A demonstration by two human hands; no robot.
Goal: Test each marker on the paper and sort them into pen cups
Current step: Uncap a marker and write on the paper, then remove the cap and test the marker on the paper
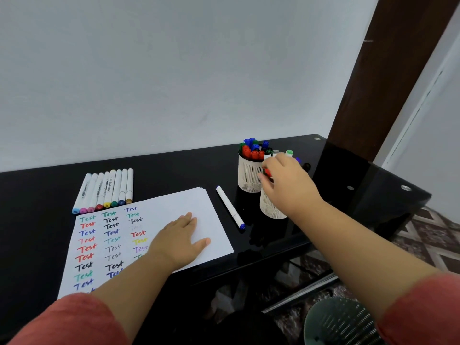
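A: While the head view looks down on the glossy black table (49, 185), list what lies on it.

B: Item one: white sheet of paper (189, 202) at the front edge, three columns of the word "Test" in many colours down its left part. The left hand (180, 239) lies flat on it, fingers straight, holding nothing.

A: Loose markers?

B: Item two: row of eight white-barrelled markers with coloured ends (105, 191), side by side, near the back edge, just beyond the paper's far left corner. Item three: single white marker with blue caps (230, 207), lying alone between the paper's right edge and the cups.

A: And the cups?

B: Item four: cream perforated pen cup, farther one (247, 176), full of upright red, blue, green and black markers. Item five: cream perforated pen cup, nearer one (270, 207), just beside it, toward the right edge. The right hand (283, 180) is over its mouth, fingers curled round a red-tipped marker (267, 172). Capped tips show behind the hand.
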